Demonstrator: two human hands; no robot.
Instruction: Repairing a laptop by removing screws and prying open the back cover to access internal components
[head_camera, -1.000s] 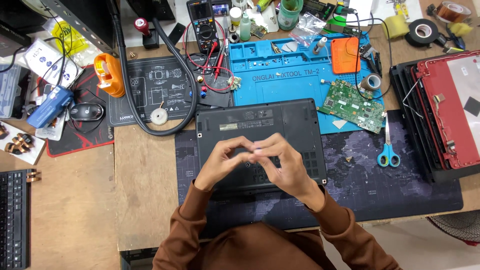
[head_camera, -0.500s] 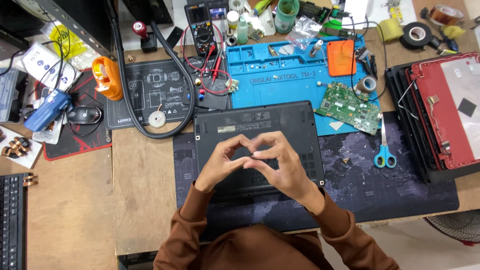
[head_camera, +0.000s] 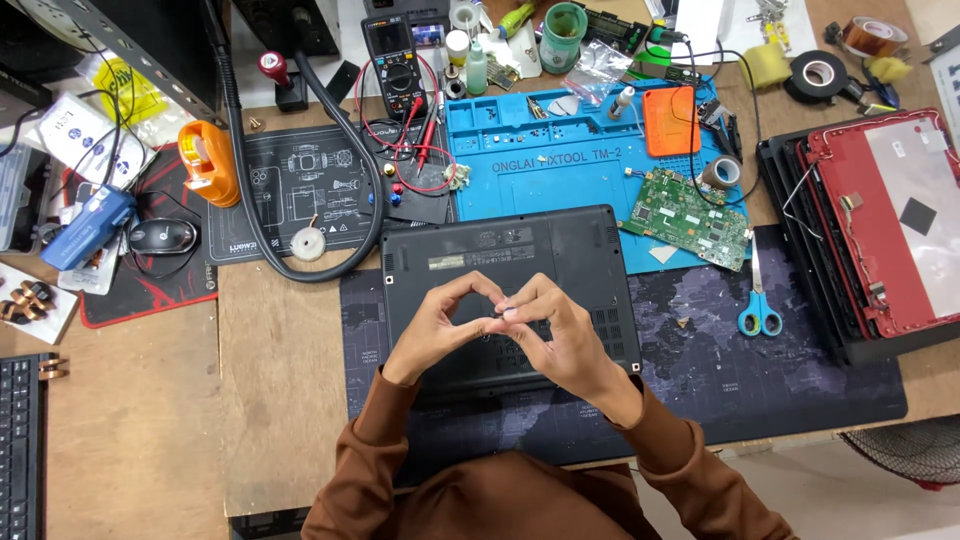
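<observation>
leaning over the bench, the person has both hands above the upturned black laptop (head_camera: 510, 285), which lies bottom side up on the dark map-printed desk mat (head_camera: 800, 370), just below the blue silicone repair mat (head_camera: 560, 165). judging by how things lie, the bottom cover is on the machine and looks closed, so the opening-up seems hardly begun; whether any screws are out is too small to tell.

the left hand (head_camera: 440, 325) and right hand (head_camera: 560, 335) meet fingertip to fingertip over the middle of the base, thumbs and forefingers arched toward each other. something tiny and pale seems pinched where the fingertips join, but i cannot tell what it is, or which hand really grips it. both wrists come up from brown sleeves, palms angled inward, and the remaining fingers curl loosely.

round about: a green circuit board (head_camera: 690, 215) rests on the blue mat's right edge, blue-handled scissors (head_camera: 758, 300) lie to the right of the laptop, a red laptop lid (head_camera: 890, 220) sits at the far right, and a multimeter (head_camera: 395, 60) stands at the back.
</observation>
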